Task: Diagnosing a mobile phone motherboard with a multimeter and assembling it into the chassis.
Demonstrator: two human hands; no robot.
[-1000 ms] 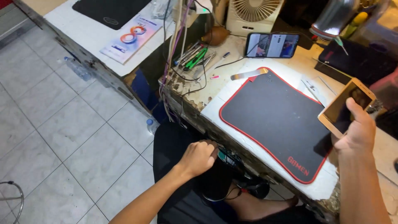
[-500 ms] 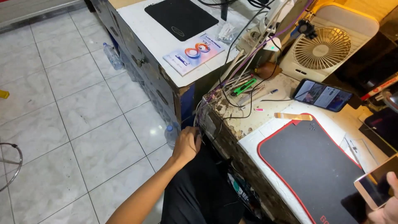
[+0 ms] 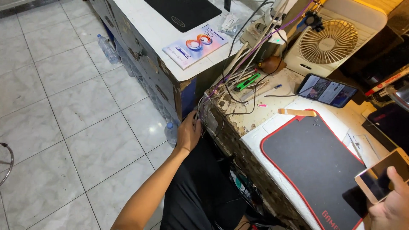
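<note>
Fingers of the right hand [image 3: 394,204], at the lower right corner nearest the camera, curl round the edge of a gold-framed smartphone with a dark glass screen [image 3: 381,175], the thumb laid across its lower part; the phone is lifted just over the right side of a black rectangular work mat with a red stitched border [image 3: 315,164]. A second ago this hand held the phone higher up, above the mat's far right corner; now it sits low and close to the body.

The left hand [image 3: 188,131] has changed more. A second ago it was closed at the desk's front edge near the lap; now the arm is stretched out to the left corner of the worn, chipped wooden desk [image 3: 232,121], fingers together and slightly bent, their tips touching a bundle of thin white and purple cables [image 3: 238,68] where it drops over the edge. Whether they pinch a cable I cannot tell. So the work has moved from the mat to the wiring.

Just below that hand stands a clear plastic bottle [image 3: 171,133] on glossy grey floor tiles [image 3: 64,106]. Farther off lie a green-handled tool [image 3: 247,81], a lit smartphone lying flat [image 3: 327,90], a cream desk fan with a round grille [image 3: 328,41], and a colourful flat box [image 3: 195,45] on the white neighbouring table [image 3: 153,30].
</note>
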